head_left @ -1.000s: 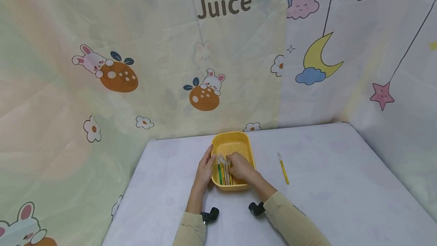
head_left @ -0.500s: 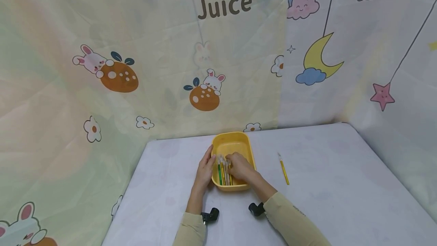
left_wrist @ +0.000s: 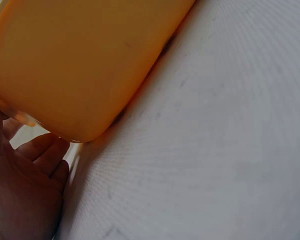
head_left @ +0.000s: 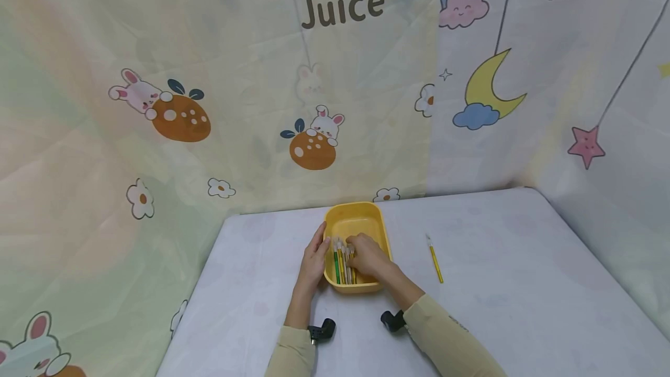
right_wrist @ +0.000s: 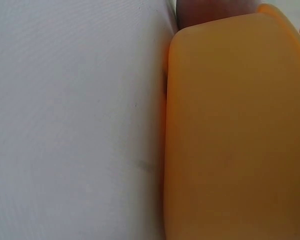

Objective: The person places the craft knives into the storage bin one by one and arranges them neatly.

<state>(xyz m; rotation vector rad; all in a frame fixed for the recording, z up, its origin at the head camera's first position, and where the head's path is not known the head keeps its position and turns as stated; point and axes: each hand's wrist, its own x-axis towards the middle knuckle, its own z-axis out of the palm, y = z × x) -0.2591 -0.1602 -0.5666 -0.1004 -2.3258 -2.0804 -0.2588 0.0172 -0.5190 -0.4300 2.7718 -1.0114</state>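
In the head view a yellow plastic tray (head_left: pixel 357 212) stands at the table's far side. Several slim paintbrushes (head_left: pixel 342 263) with yellow and green handles and pale tips lie side by side in its left half. My left hand (head_left: pixel 313 260) holds the tray's left wall, thumb near the rim and fingers along the outside. My right hand (head_left: pixel 369 255) reaches into the tray, its curled fingers at the rightmost brush; part of the grip is hidden. Both wrist views show mostly the tray's outer wall (left_wrist: pixel 80 65), with the left hand's fingers (left_wrist: pixel 50 155) beside it in the left one.
A single yellow paintbrush (head_left: pixel 437 262) lies on the white tablecloth (head_left: pixel 502 284) right of the tray. Behind the table hangs a printed cloth (head_left: pixel 251 74). A small black camera (head_left: pixel 321 330) sits on the left wrist, another camera (head_left: pixel 392 320) on the right.
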